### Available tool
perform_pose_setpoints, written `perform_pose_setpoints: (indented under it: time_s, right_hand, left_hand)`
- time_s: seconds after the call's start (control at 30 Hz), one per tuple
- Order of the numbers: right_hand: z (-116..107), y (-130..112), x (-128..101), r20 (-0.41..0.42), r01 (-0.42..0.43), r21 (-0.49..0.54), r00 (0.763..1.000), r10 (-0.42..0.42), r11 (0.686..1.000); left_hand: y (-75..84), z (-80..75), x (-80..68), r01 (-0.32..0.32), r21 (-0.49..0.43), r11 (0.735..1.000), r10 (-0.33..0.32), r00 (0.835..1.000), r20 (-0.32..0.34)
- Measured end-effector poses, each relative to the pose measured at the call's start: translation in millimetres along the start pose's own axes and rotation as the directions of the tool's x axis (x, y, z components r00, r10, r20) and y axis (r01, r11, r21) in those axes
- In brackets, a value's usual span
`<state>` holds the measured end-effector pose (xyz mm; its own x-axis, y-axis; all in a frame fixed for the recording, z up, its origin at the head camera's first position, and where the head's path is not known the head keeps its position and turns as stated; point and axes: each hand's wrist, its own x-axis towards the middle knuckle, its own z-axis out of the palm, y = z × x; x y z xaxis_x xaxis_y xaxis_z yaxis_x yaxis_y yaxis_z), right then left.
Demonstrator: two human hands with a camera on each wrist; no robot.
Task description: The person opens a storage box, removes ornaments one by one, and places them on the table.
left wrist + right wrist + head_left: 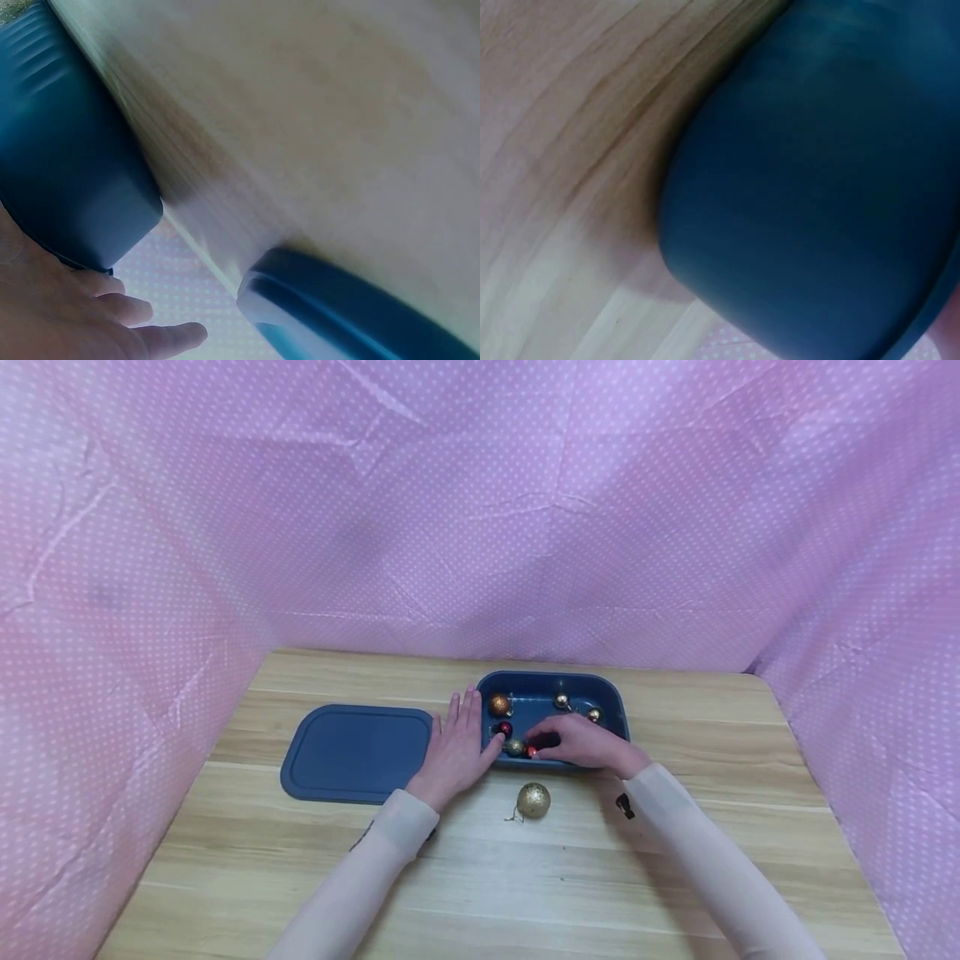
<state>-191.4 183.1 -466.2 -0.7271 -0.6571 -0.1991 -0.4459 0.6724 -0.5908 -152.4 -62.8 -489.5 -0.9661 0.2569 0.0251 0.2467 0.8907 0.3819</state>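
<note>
Pinching a small red ball [532, 750] inside the blue box [611, 693], our right hand [581, 743] works while our left hand [453, 747] rests flat against its side. Several balls lie inside; we judge the gold ball [533, 799] remains.

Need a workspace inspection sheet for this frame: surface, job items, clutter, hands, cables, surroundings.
Surface: light wooden table, bare grain showing.
Job's things: dark blue rectangular plastic container holding several small baubles, among them an orange glitter bauble; a small red bauble sits at the right fingertips; a gold glitter bauble lies on the table in front of the container.
Clutter: matching dark blue plastic lid lying flat to the left of the container.
Hands: left hand flat, fingers straight, against the container's left end; right hand reaches into the container, fingers at the red bauble, grip unclear.
Cables: nothing seen.
Surroundings: pink white-dotted cloth backdrop on three sides.
</note>
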Motion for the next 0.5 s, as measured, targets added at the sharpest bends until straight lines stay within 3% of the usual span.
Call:
perform_pose_setpoints:
  time_s: [0.33,0.5]
  right_hand:
    - [-1.5,6.0,1.6,0.033,0.021,-0.016,0.999,-0.02,1.0]
    - [-1.9,4.4,-3.9,0.012,0.025,-0.001,1.0,-0.025,1.0]
  left_hand:
    - [-1.4,-7.4,-1.0,-0.011,0.008,1.0,0.011,0.999,0.053]
    - [-1.4,-5.0,-0.3,-0.019,0.037,0.999,0.017,0.999,0.052]
